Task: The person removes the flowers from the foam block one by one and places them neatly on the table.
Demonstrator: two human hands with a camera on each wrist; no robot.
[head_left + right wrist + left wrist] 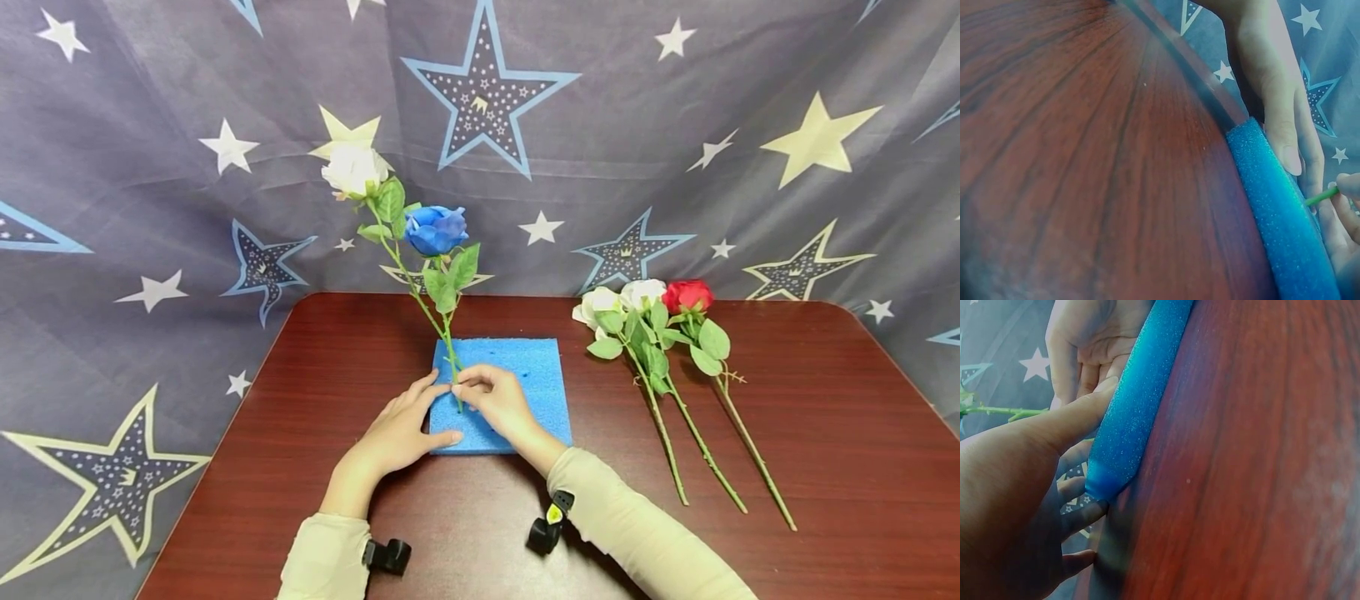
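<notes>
I see the right hand (497, 405) pinching the blue rose (437, 231) by its stem at the foam block (542, 392), toward the table's (352, 358) far edge. Left hand (400, 427), fingers apart, touches the block's near-left corner.

Backdrop (615, 125): grey fabric, lightly creased, wall-to-wall behind the worktop (840, 400). Star print: big blue-outlined star (483, 104) at 12 o'clock, solid yellow star (819, 143) at 2, yellow-outlined star (123, 477) at 8. Worktop's reddish-brown woodgrain, far corners rounded at its 10 and 2. Soft sheen at 6.
</notes>
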